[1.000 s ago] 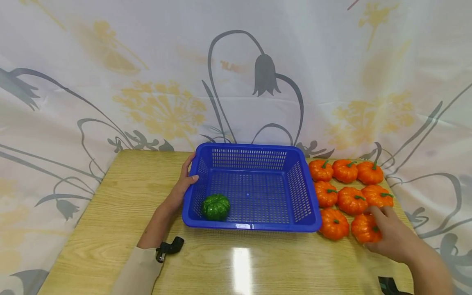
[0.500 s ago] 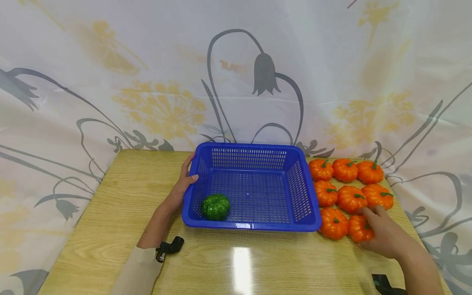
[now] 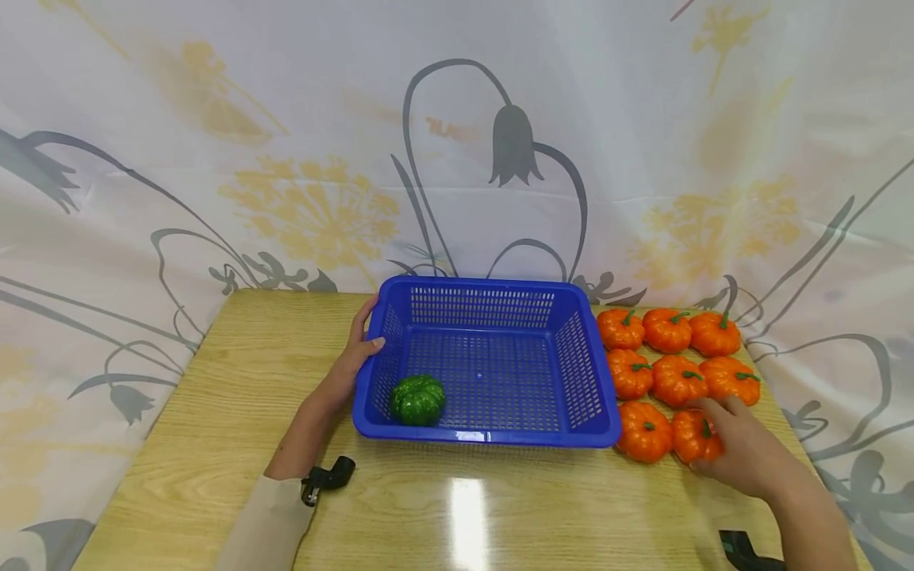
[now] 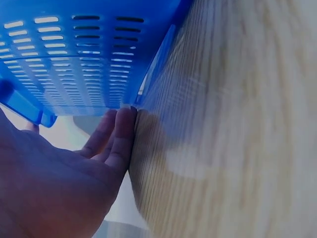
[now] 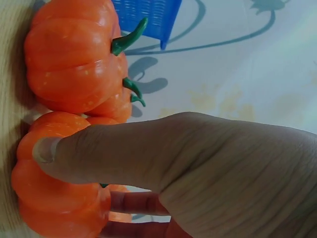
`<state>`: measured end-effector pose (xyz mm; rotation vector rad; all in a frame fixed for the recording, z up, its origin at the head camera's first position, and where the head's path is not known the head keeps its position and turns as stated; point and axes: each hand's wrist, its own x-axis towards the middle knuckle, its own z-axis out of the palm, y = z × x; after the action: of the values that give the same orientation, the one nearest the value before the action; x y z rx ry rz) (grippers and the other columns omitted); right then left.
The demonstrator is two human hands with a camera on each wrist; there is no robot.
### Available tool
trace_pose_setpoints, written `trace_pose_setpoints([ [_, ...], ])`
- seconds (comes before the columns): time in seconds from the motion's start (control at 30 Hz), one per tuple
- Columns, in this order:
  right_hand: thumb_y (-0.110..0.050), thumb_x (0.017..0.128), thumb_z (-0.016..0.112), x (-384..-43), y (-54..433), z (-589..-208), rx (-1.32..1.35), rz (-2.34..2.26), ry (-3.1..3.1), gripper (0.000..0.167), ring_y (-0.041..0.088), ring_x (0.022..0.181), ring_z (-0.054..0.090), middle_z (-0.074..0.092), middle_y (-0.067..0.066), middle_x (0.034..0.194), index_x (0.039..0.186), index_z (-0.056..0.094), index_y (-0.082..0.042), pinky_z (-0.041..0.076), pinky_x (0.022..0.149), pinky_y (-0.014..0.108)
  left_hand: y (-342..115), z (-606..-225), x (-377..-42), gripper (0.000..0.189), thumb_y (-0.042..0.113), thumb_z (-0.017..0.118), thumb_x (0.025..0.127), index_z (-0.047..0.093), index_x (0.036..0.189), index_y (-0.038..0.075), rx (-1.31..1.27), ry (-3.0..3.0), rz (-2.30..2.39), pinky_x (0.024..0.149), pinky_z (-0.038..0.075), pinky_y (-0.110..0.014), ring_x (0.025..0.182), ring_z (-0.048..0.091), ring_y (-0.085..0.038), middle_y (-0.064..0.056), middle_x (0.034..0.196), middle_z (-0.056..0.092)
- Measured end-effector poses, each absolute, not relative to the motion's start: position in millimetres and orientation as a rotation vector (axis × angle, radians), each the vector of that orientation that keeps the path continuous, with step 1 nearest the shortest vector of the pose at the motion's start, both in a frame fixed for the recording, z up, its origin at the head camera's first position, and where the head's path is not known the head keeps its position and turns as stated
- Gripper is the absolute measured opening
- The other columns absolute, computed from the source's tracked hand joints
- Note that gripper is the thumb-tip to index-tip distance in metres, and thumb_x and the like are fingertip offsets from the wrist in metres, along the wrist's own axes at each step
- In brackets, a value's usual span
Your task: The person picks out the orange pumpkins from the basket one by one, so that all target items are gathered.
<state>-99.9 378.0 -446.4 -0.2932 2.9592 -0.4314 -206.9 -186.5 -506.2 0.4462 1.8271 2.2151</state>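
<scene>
A blue plastic basket [image 3: 493, 438] with slotted walls stands mid-table. In it, at the front left corner, lies a dark green pumpkin [image 3: 417, 400]. My left hand [image 3: 350, 365] grips the basket's left side, thumb over the rim; in the left wrist view its fingers [image 4: 123, 136] reach along the outside wall. At the right, my right hand [image 3: 743, 444] holds the front-right small orange pumpkin [image 3: 691, 436] between thumb and fingers. The right wrist view has the thumb [image 5: 99, 151] lying across this pumpkin [image 5: 59, 198]; the fingers behind are partly hidden.
Several more orange pumpkins [image 3: 678, 381] with green stems sit in rows right of the basket, close to its wall. The wooden table [image 3: 400, 515] meets a flower-printed curtain [image 3: 457, 159] at the back and sides.
My right hand has shifted slightly left with the front-right pumpkin, which now sits close beside its left neighbour. The left hand, basket and green pumpkin have stayed put.
</scene>
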Motion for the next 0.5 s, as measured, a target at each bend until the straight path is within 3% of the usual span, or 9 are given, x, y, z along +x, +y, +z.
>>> trace_pose_setpoints([
  [0.07, -0.017, 0.068, 0.097, -99, 377, -444, -0.29, -0.426, 2.967, 0.078, 0.035, 0.086, 0.059, 0.054, 0.027, 0.109, 0.131, 0.058, 0.007, 0.053, 0.077, 0.059, -187, -505, -207, 0.074, 0.016, 0.039, 0.109, -0.001, 0.17, 0.031, 0.443, 1.822, 2.203, 0.096, 0.058, -0.041, 0.13, 0.055, -0.044, -0.029, 0.163, 0.027],
  [0.27, -0.021, 0.075, 0.094, -97, 374, -436, -0.32, -0.385, 3.012, 0.074, 0.048, 0.095, 0.062, 0.055, 0.035, 0.117, 0.132, 0.057, 0.009, 0.051, 0.083, 0.066, -196, -500, -208, 0.071, 0.022, 0.041, 0.113, 0.001, 0.172, 0.027, 0.423, 2.031, 2.043, 0.088, 0.061, -0.04, 0.123, 0.059, -0.047, -0.035, 0.149, 0.038],
  [0.37, -0.017, 0.079, 0.09, -96, 371, -435, -0.399, -0.389, 3.105, 0.064, 0.05, 0.099, 0.061, 0.057, 0.034, 0.119, 0.129, 0.06, 0.009, 0.051, 0.083, 0.066, -201, -494, -206, 0.067, 0.031, 0.039, 0.115, 0.006, 0.172, 0.026, 0.399, 2.198, 1.931, 0.095, 0.057, -0.04, 0.127, 0.056, -0.045, -0.032, 0.148, 0.041],
  [0.5, -0.009, 0.08, 0.088, -97, 366, -437, -0.516, -0.445, 3.276, 0.055, 0.046, 0.1, 0.061, 0.06, 0.028, 0.119, 0.126, 0.063, 0.008, 0.051, 0.081, 0.063, -210, -486, -198, 0.063, 0.035, 0.035, 0.116, 0.012, 0.173, 0.02, 0.406, 2.414, 1.815, 0.109, 0.045, -0.057, 0.136, 0.049, -0.046, -0.03, 0.153, 0.04],
])
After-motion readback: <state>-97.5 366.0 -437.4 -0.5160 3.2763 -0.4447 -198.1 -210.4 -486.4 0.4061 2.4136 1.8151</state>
